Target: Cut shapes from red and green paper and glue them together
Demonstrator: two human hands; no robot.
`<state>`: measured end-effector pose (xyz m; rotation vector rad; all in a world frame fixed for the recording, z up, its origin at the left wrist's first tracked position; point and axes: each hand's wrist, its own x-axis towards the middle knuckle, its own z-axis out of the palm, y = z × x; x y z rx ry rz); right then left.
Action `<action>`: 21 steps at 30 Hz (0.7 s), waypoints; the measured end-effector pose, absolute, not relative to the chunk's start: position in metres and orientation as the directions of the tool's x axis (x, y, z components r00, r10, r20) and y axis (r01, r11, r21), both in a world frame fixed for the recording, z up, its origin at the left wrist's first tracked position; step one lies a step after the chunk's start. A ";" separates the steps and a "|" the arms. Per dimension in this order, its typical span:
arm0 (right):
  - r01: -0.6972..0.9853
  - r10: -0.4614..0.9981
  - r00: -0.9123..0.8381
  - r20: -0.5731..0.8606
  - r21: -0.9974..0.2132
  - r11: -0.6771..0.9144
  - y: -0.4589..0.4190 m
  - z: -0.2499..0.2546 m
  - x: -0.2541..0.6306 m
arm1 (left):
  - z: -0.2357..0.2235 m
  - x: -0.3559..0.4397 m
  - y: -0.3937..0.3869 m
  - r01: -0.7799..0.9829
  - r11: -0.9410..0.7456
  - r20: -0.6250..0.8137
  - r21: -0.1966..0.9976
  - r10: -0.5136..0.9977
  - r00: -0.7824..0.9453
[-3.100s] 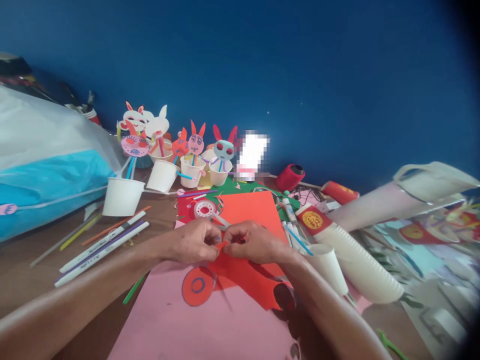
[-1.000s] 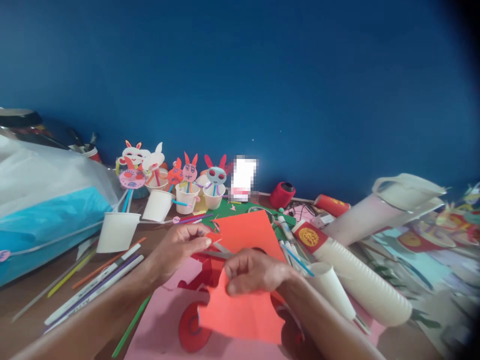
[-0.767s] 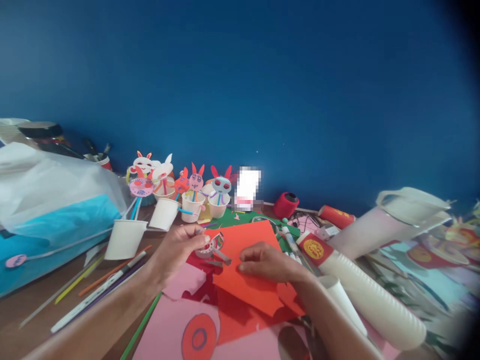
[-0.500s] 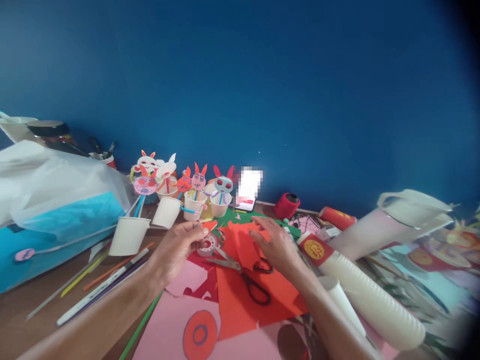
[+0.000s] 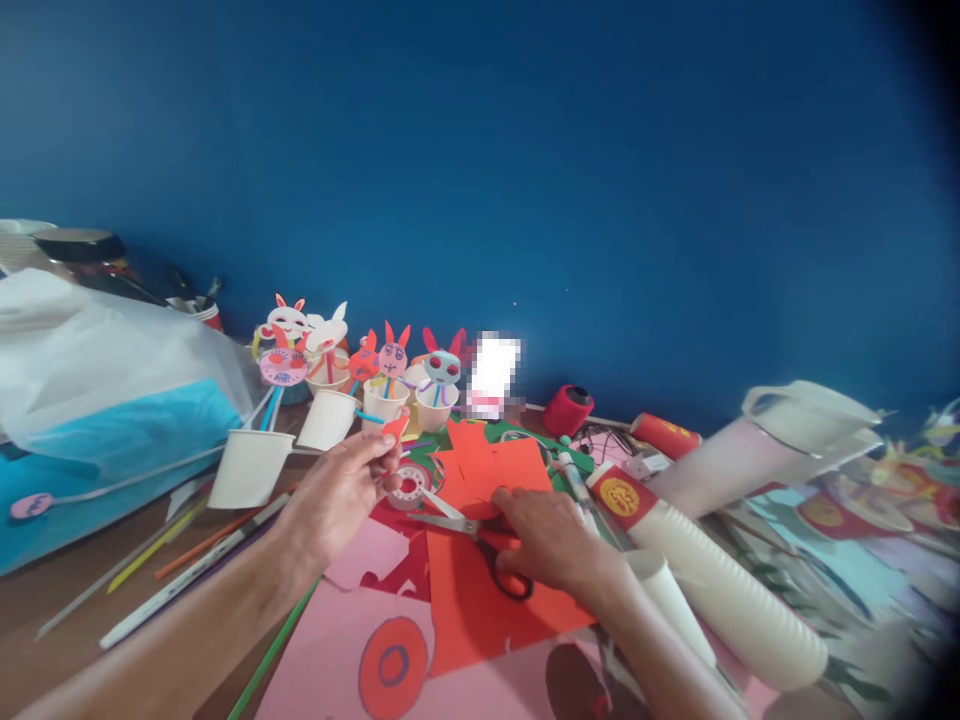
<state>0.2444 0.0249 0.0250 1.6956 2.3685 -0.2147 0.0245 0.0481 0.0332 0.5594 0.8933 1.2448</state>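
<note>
My left hand (image 5: pixel 341 490) pinches a small orange-red paper piece (image 5: pixel 397 426) between thumb and fingertips, above a white tape roll (image 5: pixel 411 483). Black-handled scissors (image 5: pixel 459 524) lie with their blades apart on an orange paper sheet (image 5: pixel 472 630). Over their upper handle loop, my right hand (image 5: pixel 547 535) has its fingers curled and partly hides it. Behind the scissors are cut orange paper pieces (image 5: pixel 487 465). Pink paper (image 5: pixel 322 650) lies underneath at the front, bearing an orange disc (image 5: pixel 392 667) with a drawn ring.
Paper cups (image 5: pixel 251 468) with paper animal faces on sticks stand at the back left. A phone (image 5: pixel 493 375) leans near the blue wall. Stacked paper cups (image 5: pixel 720 580) and a pitcher (image 5: pixel 757 440) lie at right. Pens (image 5: pixel 187 575) and a blue bag (image 5: pixel 127 480) are at left.
My right hand has moved down from the orange paper pieces onto the scissors' handles. An orange piece now lies flatter. My left hand has lifted its small paper piece slightly.
</note>
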 end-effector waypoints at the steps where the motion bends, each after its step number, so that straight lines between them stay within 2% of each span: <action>1: 0.949 0.916 -0.301 -0.265 0.012 0.315 0.025 0.025 0.243 | 0.033 0.025 0.048 -0.575 0.268 -0.280 0.773 0.957 0.071; 5: 0.949 0.915 -0.288 -0.282 0.046 0.313 0.026 0.023 0.241 | 0.034 0.026 0.046 -0.598 0.276 -0.280 0.752 0.956 0.089; 8: 0.942 0.908 -0.322 -0.269 0.006 0.335 0.026 0.026 0.246 | 0.035 0.026 0.044 -0.596 0.255 -0.260 0.762 0.962 0.080; 10: 0.927 0.890 -0.374 -0.262 -0.121 0.354 0.027 0.032 0.257 | 0.036 0.026 0.043 -0.593 0.237 -0.240 0.769 0.968 0.075; 12: 0.870 0.831 -0.452 -0.324 -0.368 0.329 0.028 0.042 0.271 | 0.036 0.026 0.042 -0.591 0.219 -0.219 0.777 0.973 0.072; 15: 0.698 0.713 -0.575 -0.401 -0.695 0.172 0.031 0.056 0.290 | 0.038 0.026 0.041 -0.586 0.186 -0.196 0.789 0.980 0.047; 16: 0.603 0.682 -0.628 -0.375 -0.788 0.122 0.032 0.059 0.294 | 0.039 0.026 0.040 -0.582 0.175 -0.191 0.794 0.981 0.034; 18: 0.383 0.684 -0.693 -0.228 -0.920 0.081 0.034 0.062 0.295 | 0.041 0.027 0.038 -0.573 0.161 -0.181 0.803 0.983 0.021; 20: 0.222 0.736 -0.675 -0.040 -0.963 0.151 0.033 0.061 0.287 | 0.043 0.029 0.035 -0.567 0.158 -0.170 0.809 0.985 0.033; 21: 0.198 0.759 -0.651 0.032 -0.958 0.210 0.031 0.059 0.280 | 0.043 0.030 0.034 -0.565 0.158 -0.163 0.810 0.986 0.041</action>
